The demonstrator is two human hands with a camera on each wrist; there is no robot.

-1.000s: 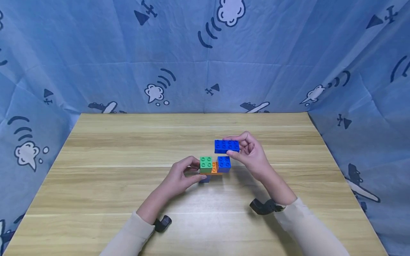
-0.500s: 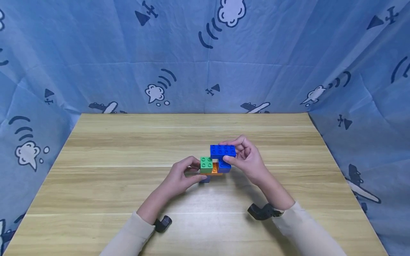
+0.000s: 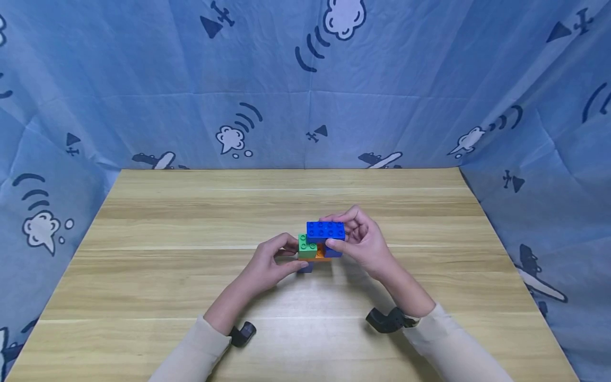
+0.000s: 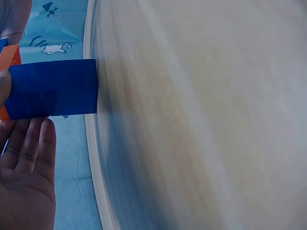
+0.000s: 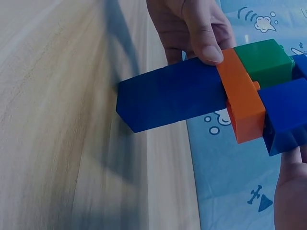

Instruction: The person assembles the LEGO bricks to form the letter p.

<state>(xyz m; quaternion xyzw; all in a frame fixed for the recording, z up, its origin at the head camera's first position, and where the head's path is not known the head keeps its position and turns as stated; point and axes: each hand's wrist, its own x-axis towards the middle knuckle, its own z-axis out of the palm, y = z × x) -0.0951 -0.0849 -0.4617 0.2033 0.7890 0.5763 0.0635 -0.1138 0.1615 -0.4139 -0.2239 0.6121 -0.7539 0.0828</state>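
Note:
In the head view, my left hand (image 3: 274,263) grips a stack of toy building bricks, its thumb where a tall blue column (image 5: 172,93) meets an orange brick (image 5: 242,98). On that orange brick stand a green brick (image 3: 307,251) at the left and a square blue brick (image 5: 288,112) at the right. My right hand (image 3: 365,244) pinches the right end of a long blue brick (image 3: 325,230), studs up, over both of them. The head view hides whether its underside touches their studs. In the left wrist view the column (image 4: 55,88) stands on the table.
A wood-grain table (image 3: 191,212) lies under both hands. Behind it and at its sides hangs a blue cloth (image 3: 167,63) with cloud and plane prints. Black wrist cameras sit on the left wrist (image 3: 243,334) and the right wrist (image 3: 389,320).
My right hand has brought the long blue brick left and toward the person, from behind the stack to over the green and square blue bricks. The left hand has stayed in place.

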